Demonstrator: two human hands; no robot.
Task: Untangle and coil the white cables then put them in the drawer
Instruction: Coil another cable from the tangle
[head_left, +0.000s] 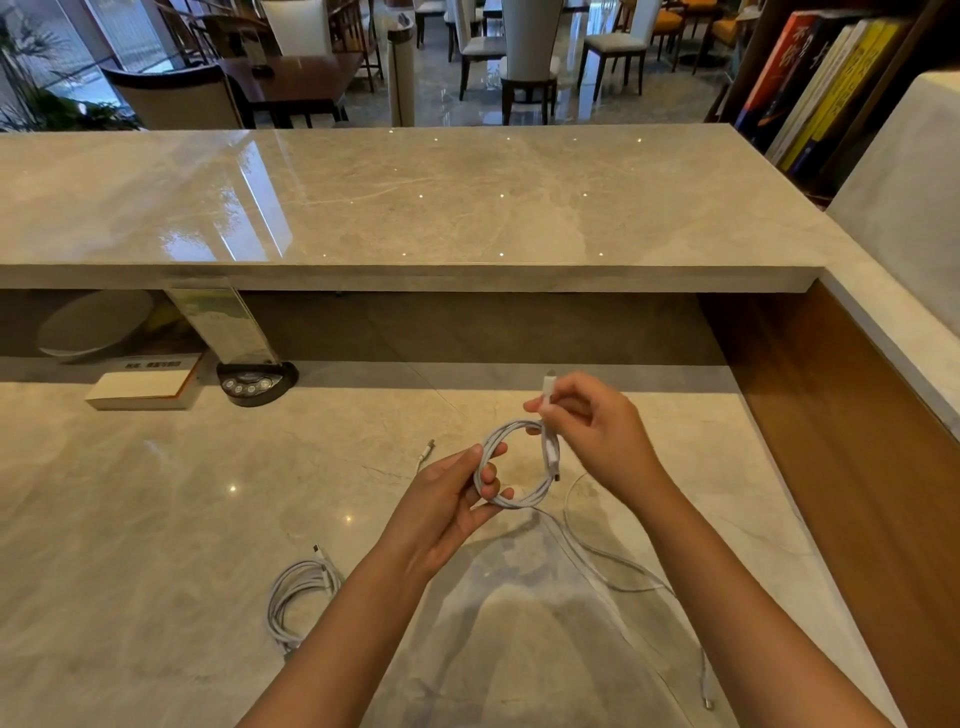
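Observation:
My left hand (452, 499) grips a small coil of white cable (519, 499) above the marble desk, fingers curled through the loop. My right hand (592, 431) pinches the plug end of that cable (548, 388) just above the coil's right side. A second white cable (298, 592) lies coiled on the desk at the lower left, beside my left forearm. A third white cable (623, 569) trails loose over the desk under my right arm, one plug (707, 702) near the front edge. No drawer is in view.
A raised marble counter (415, 208) runs across the back. Under it at the left stand a white box (143, 389), a black-based acrylic sign holder (254, 382) and a pale round object (93, 325). A wooden side panel (857, 441) closes the right.

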